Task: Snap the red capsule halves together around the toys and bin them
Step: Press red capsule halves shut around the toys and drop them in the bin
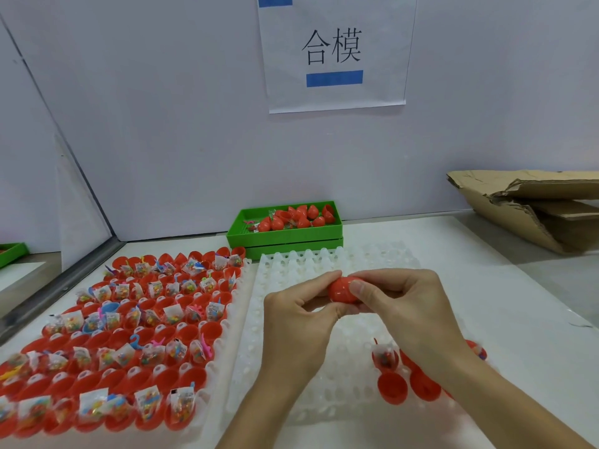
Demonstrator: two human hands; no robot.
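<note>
So the person had one red capsule (343, 290) up in the air between both hands, over the far end of the mostly bare white tray (324, 335), which sat on the table (518, 286). The left hand (296, 322) pinched it from one side with thumb and forefinger, and the right hand (393, 301) pinched it from the other, thumb lying across the front. Both grips were curled tight onto that one capsule, not spread at all. My guess was they held it from opposite ends like that so they could squeeze the two halves toward each other until they clicked.

The capsule's long axis ran roughly left to right, ends pointing into each palm, which lined up with the push. I couldn't see the seam well enough to say if it was fully snapped, and whatever toy was inside was hidden.

The layout made sense too. The tray of filled red halves (120, 335) with little bagged toys sat on the person's left, open sides up so nothing fell out. A few open halves (408, 384) stood in the near right corner of the white tray, one with a bag in it. The green bin (285, 233) with finished capsules was straight ahead by the wall, well apart from the hands but an easy reach. Some flattened cardboard (534, 209) lay off to the right.
</note>
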